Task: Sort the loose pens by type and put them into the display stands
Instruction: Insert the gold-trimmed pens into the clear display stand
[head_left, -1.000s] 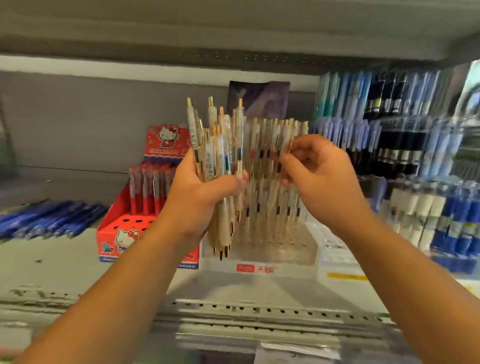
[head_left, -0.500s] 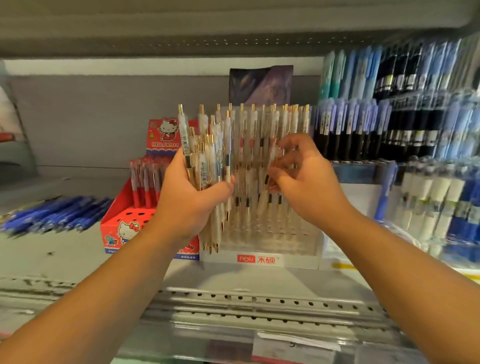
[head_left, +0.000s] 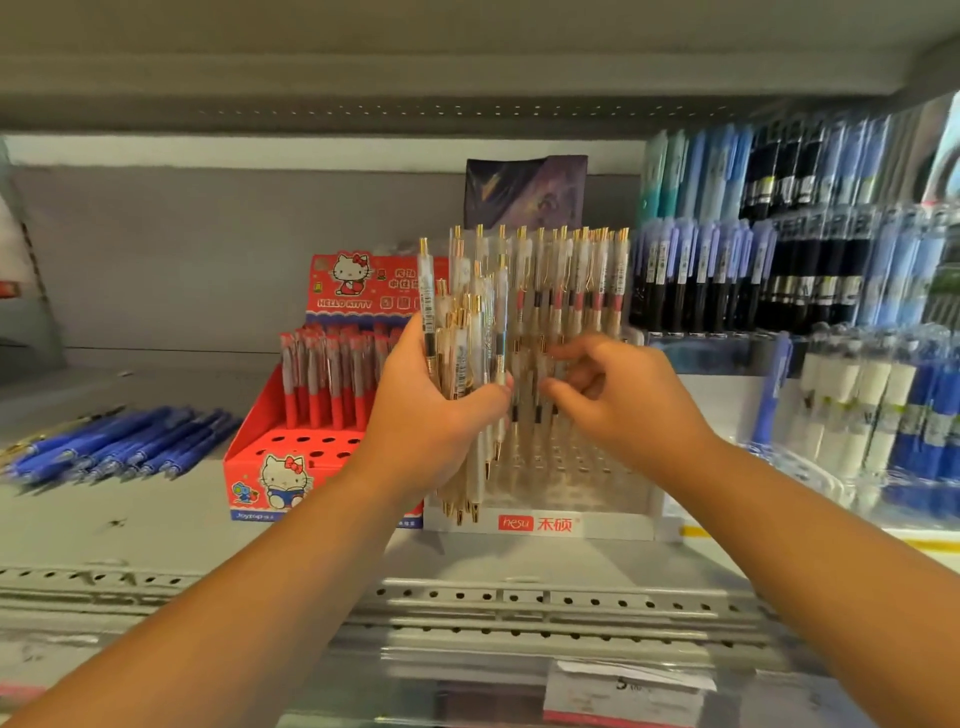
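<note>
Head view showed the left hand (head_left: 426, 415) clenched round a bundle of white-and-gold pens (head_left: 467, 332), held upright just in front of the clear stand (head_left: 571, 499), whose back rows carried matching pens (head_left: 582, 280). The right hand (head_left: 618, 400) hovered beside the bundle, thumb and fingers curled toward a pen (blur hid whether it actually pinched one, so I cannot tell). The risk, as I judged it: the bundle was thick and uneven, tips hanging below the fist, so drawing one pen out could drag neighbours loose onto the shelf (head_left: 156, 519), or knock seated pens askew.
</note>
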